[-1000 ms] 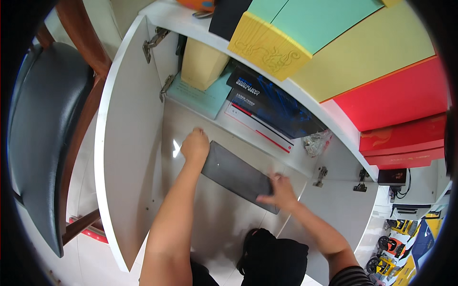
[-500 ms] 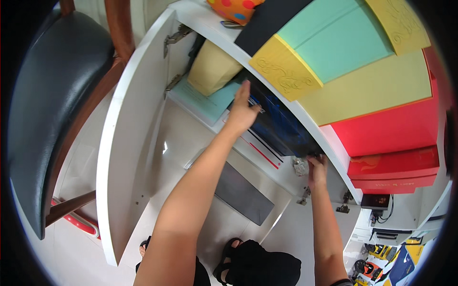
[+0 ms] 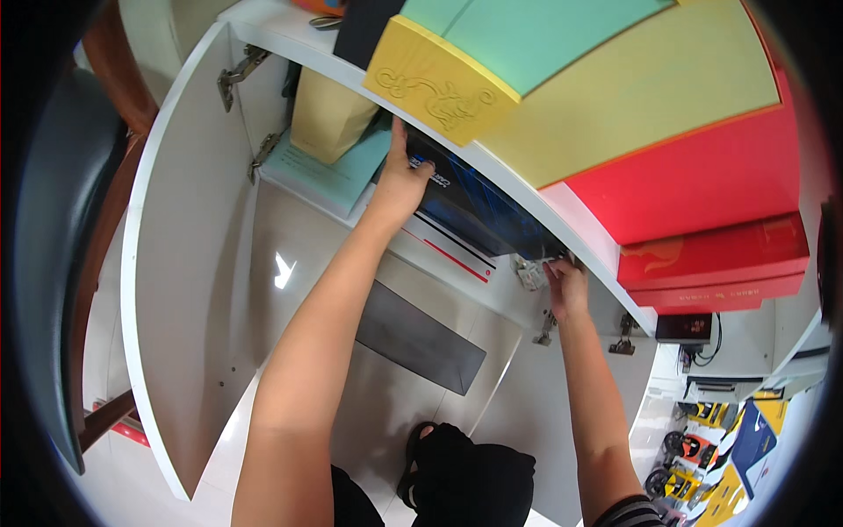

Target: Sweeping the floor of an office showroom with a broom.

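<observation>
A black box with blue patterning (image 3: 479, 200) lies inside the low white cabinet, partly under its top. My left hand (image 3: 404, 186) is closed on the box's left end, thumb on the front face and a finger reaching up along the edge. At the box's right end, my right hand (image 3: 566, 285) grips the corner, its fingertips partly hidden. Beneath the box is a white flat package with a red stripe (image 3: 457, 259). A small clear crinkled bundle (image 3: 529, 274) sits beside my right hand. Left of the box, a cream bag (image 3: 329, 114) stands on a pale green box (image 3: 325, 167).
The white cabinet door (image 3: 189, 263) stands swung out on the left, near a black-seated wooden chair (image 3: 66, 263). Yellow-green gift boxes (image 3: 606, 114) and red boxes (image 3: 711, 263) crowd the cabinet top. A dark grey panel (image 3: 421, 338) lies on the floor.
The view has shifted, so the cabinet and both hands appear farther left and higher. Both hands stay at the ends of the black box, which has hardly moved within the cabinet.
</observation>
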The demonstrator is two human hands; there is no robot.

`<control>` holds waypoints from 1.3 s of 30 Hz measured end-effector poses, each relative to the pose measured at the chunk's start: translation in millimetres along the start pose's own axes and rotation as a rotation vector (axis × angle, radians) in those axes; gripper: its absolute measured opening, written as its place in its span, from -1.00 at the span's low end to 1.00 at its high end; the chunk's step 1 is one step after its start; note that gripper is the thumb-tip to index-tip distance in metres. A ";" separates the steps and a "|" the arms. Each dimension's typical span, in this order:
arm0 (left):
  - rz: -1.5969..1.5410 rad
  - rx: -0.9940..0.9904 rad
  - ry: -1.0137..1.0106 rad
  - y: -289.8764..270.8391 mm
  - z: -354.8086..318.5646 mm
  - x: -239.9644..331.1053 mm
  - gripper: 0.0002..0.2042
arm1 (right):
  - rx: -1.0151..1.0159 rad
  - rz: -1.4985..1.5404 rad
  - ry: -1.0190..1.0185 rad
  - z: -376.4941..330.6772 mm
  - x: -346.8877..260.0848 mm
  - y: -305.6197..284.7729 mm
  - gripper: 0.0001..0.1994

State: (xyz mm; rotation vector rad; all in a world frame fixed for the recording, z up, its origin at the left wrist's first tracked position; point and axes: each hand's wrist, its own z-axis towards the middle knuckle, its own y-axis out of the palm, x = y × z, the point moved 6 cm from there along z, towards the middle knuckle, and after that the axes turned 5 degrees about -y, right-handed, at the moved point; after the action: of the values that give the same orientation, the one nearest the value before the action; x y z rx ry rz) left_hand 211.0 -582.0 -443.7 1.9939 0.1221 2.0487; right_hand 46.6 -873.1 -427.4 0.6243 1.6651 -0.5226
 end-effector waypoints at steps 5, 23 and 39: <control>-0.028 -0.061 -0.133 8.4 -7.9 16.0 -0.32 | -0.052 0.115 0.042 11.5 19.2 -10.5 -0.59; 0.082 -0.100 -0.066 -19.5 -18.6 7.6 -0.26 | -0.152 0.006 -0.148 -29.8 23.5 17.6 -0.22; 0.109 0.323 0.345 -22.1 -58.2 37.8 -0.66 | 0.115 -0.142 -0.222 -60.3 -37.9 -40.2 -0.40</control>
State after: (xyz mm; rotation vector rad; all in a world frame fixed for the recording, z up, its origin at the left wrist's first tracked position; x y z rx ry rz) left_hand 156.2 -543.5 -415.4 1.8249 0.4488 2.5686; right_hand -19.5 -868.8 -379.4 0.5136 1.4827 -0.7670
